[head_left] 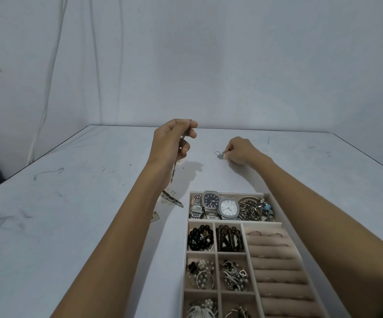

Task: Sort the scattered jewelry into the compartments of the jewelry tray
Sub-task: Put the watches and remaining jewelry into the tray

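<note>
The jewelry tray (277, 222) lies at the near right of the table. Its far compartment holds three watches (215, 206) and silver bracelets (253, 208). Smaller compartments hold dark bead bracelets (229, 237), earrings and brooches, and ring rolls (275, 262) fill the right side. My left hand (173, 140) is raised above the table, shut on a thin silver chain (173, 173) that hangs down beside my wrist. Beyond the tray, my right hand (241, 150) rests on the table and pinches a small silver ringed piece (219, 154). More loose jewelry (173, 199) lies left of the tray, partly hidden by my left forearm.
The white table (71, 203) carries dark scuff marks. A pale wall stands behind its far edge, with cables hanging at the left. The table's left edge runs diagonally beside a dark area.
</note>
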`<state>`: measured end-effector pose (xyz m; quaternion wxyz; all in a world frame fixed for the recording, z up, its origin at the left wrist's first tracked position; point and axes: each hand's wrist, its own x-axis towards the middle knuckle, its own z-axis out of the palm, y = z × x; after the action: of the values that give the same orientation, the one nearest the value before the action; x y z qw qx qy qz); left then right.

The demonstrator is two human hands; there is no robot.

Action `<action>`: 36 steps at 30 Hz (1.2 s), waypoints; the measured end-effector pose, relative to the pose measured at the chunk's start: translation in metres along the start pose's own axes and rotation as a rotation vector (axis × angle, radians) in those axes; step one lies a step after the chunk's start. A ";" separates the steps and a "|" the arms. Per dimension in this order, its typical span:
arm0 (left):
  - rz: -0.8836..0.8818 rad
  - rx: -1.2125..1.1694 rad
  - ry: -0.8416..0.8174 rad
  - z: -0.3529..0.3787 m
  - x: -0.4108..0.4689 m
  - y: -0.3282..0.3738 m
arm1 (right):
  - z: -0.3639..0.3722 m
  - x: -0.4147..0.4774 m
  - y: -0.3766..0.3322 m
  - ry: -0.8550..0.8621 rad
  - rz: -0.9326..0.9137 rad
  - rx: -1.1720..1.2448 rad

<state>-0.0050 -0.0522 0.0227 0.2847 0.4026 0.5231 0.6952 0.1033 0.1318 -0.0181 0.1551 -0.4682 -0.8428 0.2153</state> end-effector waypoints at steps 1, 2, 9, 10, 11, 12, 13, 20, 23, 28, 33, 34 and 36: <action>0.002 -0.002 0.008 -0.001 0.000 0.000 | -0.003 -0.003 0.001 0.018 -0.007 0.122; 0.003 -0.001 0.015 -0.002 0.001 0.001 | -0.007 -0.006 0.001 0.036 -0.005 0.246; 0.013 0.024 0.003 -0.004 0.000 0.003 | -0.032 -0.023 -0.003 -0.007 0.009 0.902; 0.016 0.033 -0.007 -0.004 0.000 0.003 | -0.036 -0.026 -0.005 -0.026 -0.006 0.968; 0.021 0.043 -0.019 -0.004 -0.001 0.003 | -0.040 -0.029 -0.007 -0.037 -0.020 1.021; 0.026 0.052 -0.031 -0.004 -0.001 0.003 | -0.043 -0.032 -0.010 -0.044 -0.030 1.068; 0.031 0.061 -0.041 -0.003 -0.002 0.004 | -0.046 -0.035 -0.012 -0.046 -0.033 1.108; 0.056 0.146 -0.061 -0.003 -0.006 0.004 | -0.063 -0.071 -0.038 -0.065 -0.093 1.295; 0.067 0.174 -0.073 -0.004 -0.008 0.008 | -0.071 -0.089 -0.049 -0.071 -0.133 1.305; 0.111 0.166 -0.079 -0.006 -0.014 0.022 | -0.075 -0.121 -0.058 -0.080 -0.218 1.358; 0.180 0.071 -0.066 -0.003 -0.021 0.037 | -0.066 -0.143 -0.054 -0.115 -0.262 1.505; 0.190 0.061 -0.069 -0.002 -0.023 0.040 | -0.064 -0.147 -0.052 -0.139 -0.271 1.537; 0.213 0.058 -0.092 -0.001 -0.026 0.044 | -0.060 -0.153 -0.049 -0.198 -0.295 1.582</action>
<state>0.0090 -0.0869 0.0575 0.2211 0.4955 0.4836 0.6868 0.1739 -0.0098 0.0490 0.3919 -0.0826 -0.5038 0.7654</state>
